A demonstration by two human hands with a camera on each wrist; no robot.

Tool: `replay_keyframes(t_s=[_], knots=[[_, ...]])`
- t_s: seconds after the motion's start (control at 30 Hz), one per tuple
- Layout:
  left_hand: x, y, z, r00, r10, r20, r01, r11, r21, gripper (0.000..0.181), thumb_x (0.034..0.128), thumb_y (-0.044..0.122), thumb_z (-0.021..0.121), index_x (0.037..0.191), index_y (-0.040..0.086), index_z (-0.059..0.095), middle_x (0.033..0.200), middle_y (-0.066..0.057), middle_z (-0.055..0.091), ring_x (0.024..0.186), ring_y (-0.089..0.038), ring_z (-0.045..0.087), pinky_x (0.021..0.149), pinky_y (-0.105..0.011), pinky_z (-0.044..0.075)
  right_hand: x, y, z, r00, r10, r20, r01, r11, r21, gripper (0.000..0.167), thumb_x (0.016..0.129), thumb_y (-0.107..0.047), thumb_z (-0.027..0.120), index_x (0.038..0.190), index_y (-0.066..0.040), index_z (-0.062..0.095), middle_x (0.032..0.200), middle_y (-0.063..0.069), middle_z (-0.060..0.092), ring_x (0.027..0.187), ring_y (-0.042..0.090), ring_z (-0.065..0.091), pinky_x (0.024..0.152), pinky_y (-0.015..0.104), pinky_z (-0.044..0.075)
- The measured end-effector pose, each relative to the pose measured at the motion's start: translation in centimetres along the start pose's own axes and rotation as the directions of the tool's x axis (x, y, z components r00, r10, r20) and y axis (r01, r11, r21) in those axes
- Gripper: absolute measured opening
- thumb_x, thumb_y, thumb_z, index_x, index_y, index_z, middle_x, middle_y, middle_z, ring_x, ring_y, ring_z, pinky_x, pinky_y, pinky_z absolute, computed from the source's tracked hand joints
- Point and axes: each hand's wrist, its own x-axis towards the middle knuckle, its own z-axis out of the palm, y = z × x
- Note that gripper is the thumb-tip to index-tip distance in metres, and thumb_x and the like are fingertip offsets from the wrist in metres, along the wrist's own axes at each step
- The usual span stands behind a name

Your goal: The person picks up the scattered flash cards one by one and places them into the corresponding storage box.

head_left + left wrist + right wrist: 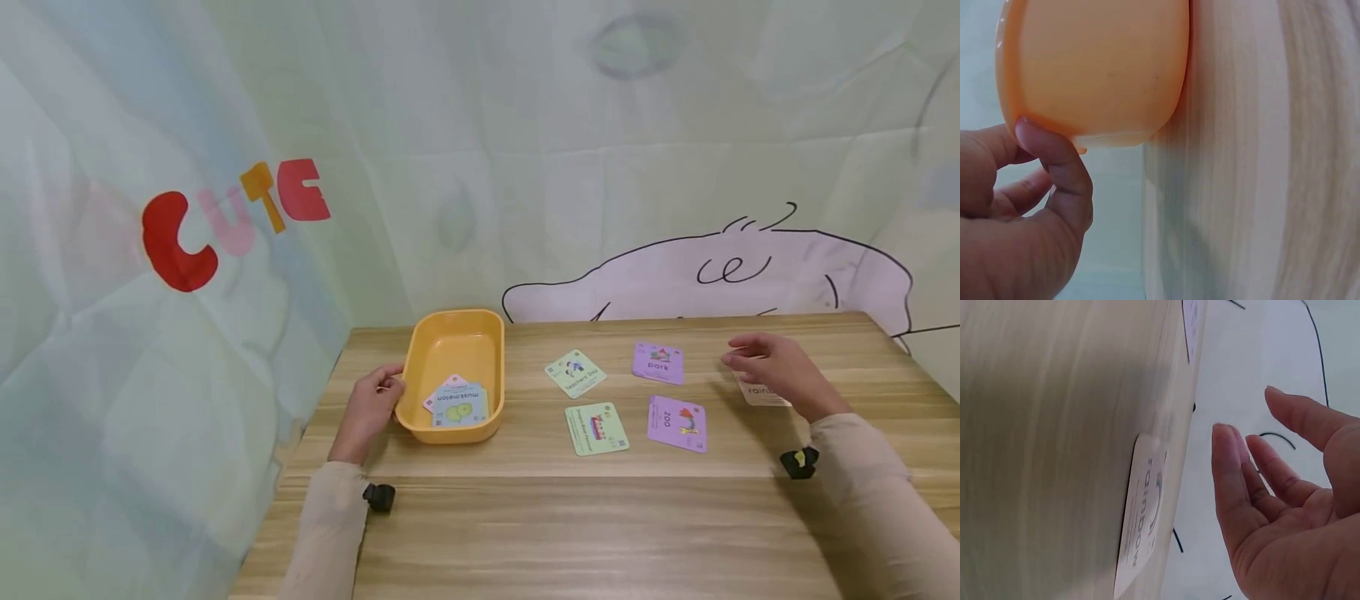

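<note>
My left hand (pixel 369 410) pinches the rim of a yellow plastic basin (pixel 407 421) at its near left side; in the left wrist view the thumb presses the outer wall of the basin (pixel 1104 75). Inside the basin lie a few overlapping cards, a blue muskmelon card (pixel 459 406) on top. My right hand (pixel 776 371) hovers above a pale rainbow card (pixel 763 395), partly hiding it. The right wrist view shows the fingers of that hand (pixel 1285 500) loosely bent with thumb apart, holding nothing, while the rainbow card (pixel 1141 515) lies flat on the table.
Between the hands lie a green Teachers' Day card (pixel 575 373), a green Dragon Boat Festival card (pixel 597 429), a purple park card (pixel 658 363) and a purple zoo card (pixel 677 423). A printed cloth (pixel 465 208) hangs behind the wooden table (pixel 570 533).
</note>
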Motion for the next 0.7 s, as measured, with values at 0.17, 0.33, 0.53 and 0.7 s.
replay_keyframes(t_s=[0.17, 0.33, 0.53, 0.7], knots=[[0.1, 0.0, 0.1, 1.0, -0.01, 0.001, 0.01, 1.0, 0.005, 0.038, 0.1053, 0.017, 0.051, 0.142, 0.008, 0.057, 0.105, -0.01, 0.052, 0.08, -0.02, 0.053, 0.063, -0.025, 0.051, 0.0, 0.8, -1.1, 1.0, 0.026, 0.001, -0.026, 0.999, -0.028, 0.064, 0.101, -0.03, 0.064, 0.141, 0.015, 0.043, 0.131, 0.035, 0.055, 0.089, 0.0, 0.062, 0.077, 0.023, 0.057], [0.2, -0.1, 0.0, 1.0, -0.01, -0.001, 0.01, 1.0, -0.006, 0.038, 0.1055, 0.017, 0.051, 0.142, 0.009, 0.057, 0.105, -0.01, 0.052, 0.079, -0.02, 0.053, 0.062, -0.025, 0.05, 0.2, 1.5, -1.8, 1.0, 0.017, 0.01, -0.016, 0.993, -0.121, 0.063, 0.101, -0.031, 0.063, 0.139, 0.015, 0.045, 0.129, 0.035, 0.056, 0.099, 0.018, 0.062, 0.074, 0.019, 0.051], [0.2, -0.1, 0.0, 1.0, -0.013, 0.0, 0.013, 1.0, 0.004, 0.038, 0.1051, 0.017, 0.052, 0.142, 0.008, 0.057, 0.106, -0.01, 0.052, 0.081, -0.02, 0.054, 0.062, -0.024, 0.051, 0.3, 2.1, -2.4, 0.998, 0.039, 0.058, -0.029, 0.984, -0.173, 0.069, 0.101, -0.033, 0.063, 0.141, 0.018, 0.039, 0.136, 0.042, 0.046, 0.124, 0.054, 0.049, 0.094, 0.046, 0.05], [0.1, -0.1, 0.0, 1.0, -0.015, 0.001, 0.015, 1.0, 0.007, 0.038, 0.105, 0.018, 0.052, 0.142, 0.009, 0.057, 0.107, -0.011, 0.054, 0.08, -0.02, 0.055, 0.063, -0.026, 0.052, 0.5, 2.3, -2.5, 0.992, 0.094, 0.089, -0.07, 0.967, -0.247, 0.079, 0.096, -0.036, 0.069, 0.139, 0.022, 0.036, 0.138, 0.046, 0.041, 0.124, 0.058, 0.045, 0.103, 0.066, 0.039]])
